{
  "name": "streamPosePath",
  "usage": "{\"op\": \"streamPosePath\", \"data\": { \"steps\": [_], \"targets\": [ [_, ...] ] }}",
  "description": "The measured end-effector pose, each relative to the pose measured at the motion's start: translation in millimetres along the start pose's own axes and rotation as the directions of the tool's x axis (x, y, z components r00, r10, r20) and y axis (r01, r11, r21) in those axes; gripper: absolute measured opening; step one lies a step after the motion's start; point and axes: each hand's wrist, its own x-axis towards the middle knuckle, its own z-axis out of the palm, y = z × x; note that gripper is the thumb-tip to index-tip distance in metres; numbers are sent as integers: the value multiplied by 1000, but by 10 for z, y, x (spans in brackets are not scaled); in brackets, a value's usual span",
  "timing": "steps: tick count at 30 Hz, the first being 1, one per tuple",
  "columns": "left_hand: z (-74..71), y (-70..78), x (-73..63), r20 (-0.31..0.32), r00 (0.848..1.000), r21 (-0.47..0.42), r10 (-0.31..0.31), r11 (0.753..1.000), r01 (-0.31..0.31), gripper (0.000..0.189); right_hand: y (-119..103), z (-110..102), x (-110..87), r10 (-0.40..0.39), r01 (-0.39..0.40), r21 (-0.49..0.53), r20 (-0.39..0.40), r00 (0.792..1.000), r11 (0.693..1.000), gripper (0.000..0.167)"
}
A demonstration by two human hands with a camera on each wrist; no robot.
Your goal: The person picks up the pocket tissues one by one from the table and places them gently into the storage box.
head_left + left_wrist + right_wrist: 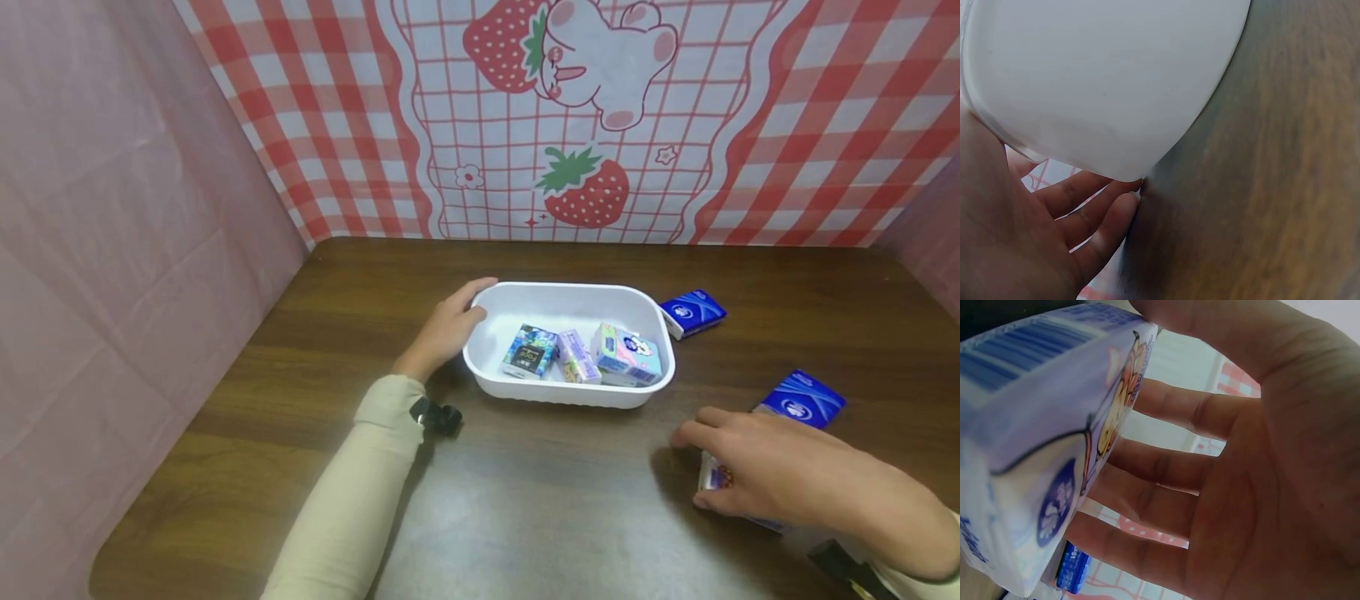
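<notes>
At the left end of a white plastic basin [555, 395], my left hand [444, 332] holds the rim, with the thumb over the edge. Its other fingers reach along the outside wall in the left wrist view. Inside the basin lie a dark-blue patterned tissue pack [529, 352], a slim purple pack [577, 357] and a pink-and-blue tissue pack [628, 353]. On the right of the table, my right hand [787, 467] grips a purple tissue pack [1041, 431] with cartoon print between thumb and fingers. The hand covers most of that pack in the head view.
One blue tissue pack [693, 313] lies against the basin's right end. Another blue pack [806, 400] sits just beyond my right hand. The brown wooden table [525, 500] meets a red-and-white strawberry cloth [337, 125] at the back and a pink curtain [112, 250] on the left.
</notes>
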Motion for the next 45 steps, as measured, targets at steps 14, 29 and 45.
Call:
{"op": "streamPosePath", "data": {
  "steps": [14,29,45],
  "targets": [
    [-4,4,-6,7,1000,-7,-5,1000,5,47,7,7,7,-14,14,-4,-1,1000,1000,51],
    [1,-16,-2,-1,1000,-6,3,1000,-3,47,-5,-9,6,-55,55,-13,-59,997,998,46],
    [-3,-16,-8,3,1000,-16,-8,1000,8,47,0,-43,39,-67,66,-13,-111,992,998,43]
  ]
}}
